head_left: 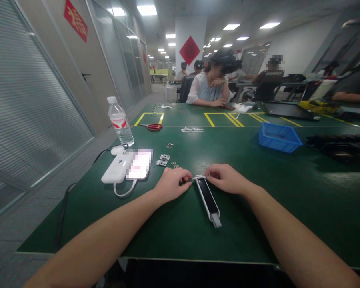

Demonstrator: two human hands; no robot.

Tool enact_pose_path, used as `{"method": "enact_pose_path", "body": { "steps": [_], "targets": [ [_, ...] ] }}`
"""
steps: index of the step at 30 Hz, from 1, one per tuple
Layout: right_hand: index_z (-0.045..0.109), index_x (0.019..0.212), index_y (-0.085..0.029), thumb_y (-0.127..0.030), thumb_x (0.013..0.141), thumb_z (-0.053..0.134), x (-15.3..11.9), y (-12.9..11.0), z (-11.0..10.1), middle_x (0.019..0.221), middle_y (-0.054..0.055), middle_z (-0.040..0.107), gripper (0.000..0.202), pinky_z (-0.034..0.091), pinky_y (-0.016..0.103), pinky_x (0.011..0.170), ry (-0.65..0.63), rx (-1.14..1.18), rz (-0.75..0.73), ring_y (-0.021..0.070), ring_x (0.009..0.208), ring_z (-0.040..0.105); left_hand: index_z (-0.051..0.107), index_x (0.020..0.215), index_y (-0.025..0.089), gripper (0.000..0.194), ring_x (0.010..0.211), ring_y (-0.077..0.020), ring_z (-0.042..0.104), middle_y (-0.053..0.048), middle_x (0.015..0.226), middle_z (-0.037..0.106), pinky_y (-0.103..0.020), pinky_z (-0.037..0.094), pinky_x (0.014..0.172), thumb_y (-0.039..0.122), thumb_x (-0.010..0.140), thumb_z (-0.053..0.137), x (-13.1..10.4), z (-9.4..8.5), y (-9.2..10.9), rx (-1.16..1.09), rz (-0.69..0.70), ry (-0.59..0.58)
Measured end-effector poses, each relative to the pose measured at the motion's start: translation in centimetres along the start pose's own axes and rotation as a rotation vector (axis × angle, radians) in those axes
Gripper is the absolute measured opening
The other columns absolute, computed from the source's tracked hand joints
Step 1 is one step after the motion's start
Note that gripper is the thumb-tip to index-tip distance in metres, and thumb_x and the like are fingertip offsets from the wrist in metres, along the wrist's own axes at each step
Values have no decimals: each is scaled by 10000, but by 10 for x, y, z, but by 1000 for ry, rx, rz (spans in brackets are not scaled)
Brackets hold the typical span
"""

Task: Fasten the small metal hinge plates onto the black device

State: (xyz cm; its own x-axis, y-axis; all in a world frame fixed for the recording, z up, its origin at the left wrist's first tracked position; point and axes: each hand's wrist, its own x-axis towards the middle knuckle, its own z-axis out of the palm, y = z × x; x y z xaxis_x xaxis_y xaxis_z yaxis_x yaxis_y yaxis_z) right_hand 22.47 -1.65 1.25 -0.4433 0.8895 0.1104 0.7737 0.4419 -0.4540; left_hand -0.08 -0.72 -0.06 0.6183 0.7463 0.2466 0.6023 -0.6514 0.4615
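Between my hands lies a long narrow device [208, 196] with a white frame, a black middle strip and a grey tab at its near end. My left hand [173, 185] is closed in a pinch at the left of the device's far end, on a small metal part [193, 179]. On the other side, the fingers of my right hand [226, 179] are pressed together against the far end's right edge. What they pinch is too small and covered to name. Small metal brackets [163, 160] and several tiny rings or nuts [175, 164] lie just beyond my left hand.
At left stand a water bottle [120, 122], a white power bank [115, 167] and a cabled phone [140, 165]. Red-handled scissors [154, 127] and thin white strips [192, 129] lie farther back. A blue bin [279, 138] sits right; a person [211, 86] sits opposite.
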Motion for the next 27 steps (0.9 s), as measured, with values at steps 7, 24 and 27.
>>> {"method": "enact_pose_path", "body": {
  "steps": [7,24,27],
  "targets": [
    [661,805,-168,-193,811,500,1,4,3,690,24,604,163,389,248,585,-18,35,-17,126,606,511,620,881,195,81,704,-124,569,24,778,632,-271,397,729,177,803,605,1,2,-1,-4,13,25],
    [595,783,-162,-151,831,503,0,1,6,677,10,568,104,388,236,586,-33,99,-12,115,600,501,621,900,174,119,629,-104,569,34,739,631,-256,409,697,172,783,638,0,1,-1,-52,25,90],
    [596,789,-161,-148,833,508,0,1,6,679,11,566,99,384,235,585,-34,101,1,116,605,501,611,818,172,65,594,-109,556,48,649,586,-260,397,678,203,776,649,0,1,0,-37,-11,85]
  ]
}}
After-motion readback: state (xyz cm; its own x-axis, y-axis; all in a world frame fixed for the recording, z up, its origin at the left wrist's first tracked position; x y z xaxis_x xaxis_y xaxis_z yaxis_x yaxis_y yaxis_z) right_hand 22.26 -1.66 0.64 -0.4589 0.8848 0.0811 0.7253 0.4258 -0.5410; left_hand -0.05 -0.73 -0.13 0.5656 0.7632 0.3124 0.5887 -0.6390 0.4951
